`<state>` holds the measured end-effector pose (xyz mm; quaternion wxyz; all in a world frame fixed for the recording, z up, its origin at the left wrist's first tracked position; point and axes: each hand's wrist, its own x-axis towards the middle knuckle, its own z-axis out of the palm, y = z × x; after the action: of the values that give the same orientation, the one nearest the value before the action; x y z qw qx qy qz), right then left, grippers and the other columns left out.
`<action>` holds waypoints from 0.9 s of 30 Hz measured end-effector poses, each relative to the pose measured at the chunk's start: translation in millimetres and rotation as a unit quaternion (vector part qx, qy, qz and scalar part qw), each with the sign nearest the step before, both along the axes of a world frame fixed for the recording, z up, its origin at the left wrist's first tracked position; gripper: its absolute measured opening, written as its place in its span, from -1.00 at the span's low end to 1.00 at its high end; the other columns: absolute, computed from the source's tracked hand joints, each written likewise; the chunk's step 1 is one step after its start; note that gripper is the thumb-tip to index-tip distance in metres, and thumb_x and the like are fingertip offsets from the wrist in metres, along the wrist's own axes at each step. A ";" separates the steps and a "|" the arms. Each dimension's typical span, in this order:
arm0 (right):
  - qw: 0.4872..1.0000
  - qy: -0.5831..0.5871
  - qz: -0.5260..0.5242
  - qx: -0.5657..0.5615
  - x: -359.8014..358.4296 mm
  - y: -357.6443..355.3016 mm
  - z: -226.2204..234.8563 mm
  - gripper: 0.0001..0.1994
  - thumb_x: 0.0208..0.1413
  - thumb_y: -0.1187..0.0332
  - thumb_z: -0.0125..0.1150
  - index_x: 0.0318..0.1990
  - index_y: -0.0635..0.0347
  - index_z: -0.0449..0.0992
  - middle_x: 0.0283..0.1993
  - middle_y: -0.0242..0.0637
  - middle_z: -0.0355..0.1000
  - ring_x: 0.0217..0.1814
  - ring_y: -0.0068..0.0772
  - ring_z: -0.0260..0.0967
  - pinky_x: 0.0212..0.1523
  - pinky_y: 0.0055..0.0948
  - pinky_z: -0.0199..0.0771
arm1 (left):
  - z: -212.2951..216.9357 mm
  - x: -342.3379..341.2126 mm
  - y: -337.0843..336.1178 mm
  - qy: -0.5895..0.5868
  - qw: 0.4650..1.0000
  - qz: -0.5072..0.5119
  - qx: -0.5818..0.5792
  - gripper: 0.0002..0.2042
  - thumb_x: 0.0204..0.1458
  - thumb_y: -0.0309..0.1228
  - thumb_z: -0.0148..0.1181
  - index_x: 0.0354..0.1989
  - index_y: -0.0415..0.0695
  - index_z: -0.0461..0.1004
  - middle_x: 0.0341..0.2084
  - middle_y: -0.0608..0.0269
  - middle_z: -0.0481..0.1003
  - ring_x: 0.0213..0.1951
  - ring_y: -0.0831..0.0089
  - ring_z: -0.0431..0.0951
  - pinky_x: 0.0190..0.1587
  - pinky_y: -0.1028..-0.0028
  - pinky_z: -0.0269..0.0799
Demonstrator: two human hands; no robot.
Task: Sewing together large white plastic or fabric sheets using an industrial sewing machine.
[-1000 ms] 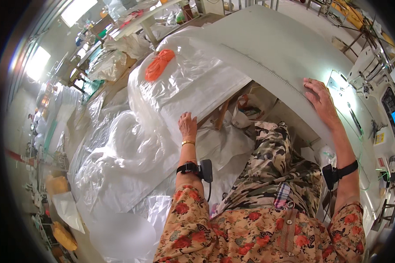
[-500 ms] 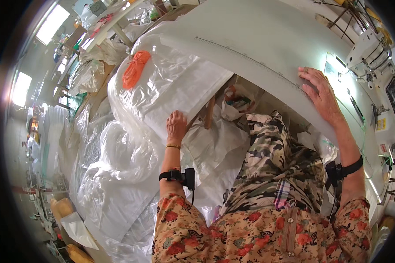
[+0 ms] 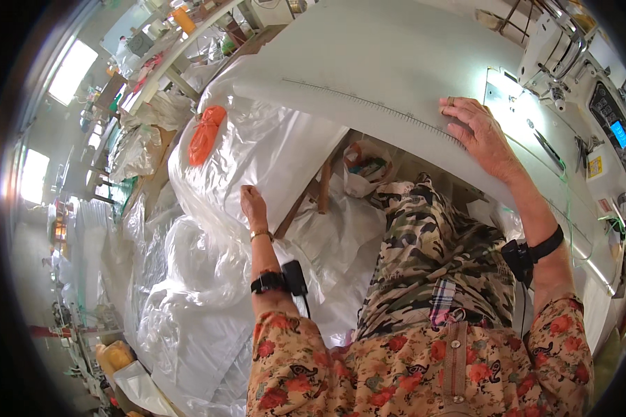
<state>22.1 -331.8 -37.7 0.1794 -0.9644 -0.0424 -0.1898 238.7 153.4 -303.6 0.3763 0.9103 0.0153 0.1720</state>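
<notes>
Head view. The person sits at a sewing table [image 3: 396, 62] whose white top curves across the upper frame. The right hand [image 3: 481, 133] lies flat, palm down, on the near edge of the table, fingers [image 3: 459, 111] spread slightly apart and pressing on the surface beside a printed ruler strip [image 3: 368, 104]; it clamps on nothing. The sewing machine [image 3: 570, 48] stands further right, well apart from that hand, with its lamp lighting the plate area.

The left hand [image 3: 254, 207] reaches down off the left edge of the table and rests on a large white woven sack [image 3: 257, 149] wrapped in clear plastic film. The fingers lie together against the sack's lower edge; whether they pinch the cloth or only press on it cannot be told, since the fingertips are turned away from the camera. The sack hangs from the left end of the table and lies over a heap of more white sacks [image 3: 188, 292] on the floor. An orange patch [image 3: 205, 135] shows on the sack's upper left part.

Judgement: the step in hand appears to be drawing the sack toward the table, with the left hand taking hold and the right hand steadying at the edge. The next move calls for a firm grip on the sack's edge and a lift clear of the heap, so that the film does not drag or snag on the table corner.
</notes>
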 end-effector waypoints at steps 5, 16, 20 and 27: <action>1.000 0.001 0.016 -0.016 -1.5 -0.5 1.0 -0.69 0.17 0.36 0.19 0.05 0.21 0.49 0.21 -0.27 0.41 0.29 -0.20 0.27 0.34 -0.23 0.21 | 31.4 -71.6 6.8 -0.008 0.993 -0.104 0.063 -0.91 0.22 -0.45 -0.03 -0.26 -0.19 0.37 -0.44 -0.11 0.48 -0.30 -0.13 0.50 -0.23 0.07 0.36; 0.975 -0.036 0.215 -0.036 -25.0 133.1 -48.3 -0.40 0.02 0.22 0.37 0.23 0.19 0.37 0.25 -0.17 0.36 0.37 -0.14 0.18 0.40 -0.06 0.01 | 153.8 -221.6 -98.4 -0.055 0.962 -0.205 -0.170 -0.97 0.20 -0.62 0.01 -0.28 -0.23 0.38 -0.53 0.31 0.29 -0.46 0.55 0.23 -0.38 0.54 0.25; 0.977 -0.102 0.163 0.093 -10.8 170.1 -85.3 -0.49 0.00 0.43 0.27 0.16 0.32 0.38 0.13 -0.02 0.41 0.24 0.03 0.28 0.27 -0.09 0.20 | 224.9 -261.3 -126.6 -0.089 0.934 -0.285 -0.196 -0.98 0.20 -0.60 0.02 -0.28 -0.24 0.36 -0.55 0.20 0.26 -0.53 0.46 0.23 -0.45 0.49 0.22; 0.947 -0.224 0.121 0.197 -1.3 130.7 -103.2 -0.60 -0.05 0.57 0.15 0.03 0.32 0.46 0.00 -0.01 0.46 0.03 0.00 0.44 0.01 -0.25 0.48 | 317.1 -312.1 -121.5 -0.119 0.829 -0.479 -0.265 -0.94 0.14 -0.63 0.04 -0.31 -0.19 0.36 -0.49 0.13 0.40 -0.51 0.22 0.40 -0.44 0.35 0.32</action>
<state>20.8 -201.0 -140.9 0.3733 -0.8301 -0.1597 -0.3822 -73.4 31.9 13.6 0.6368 0.6416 -0.4223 0.0665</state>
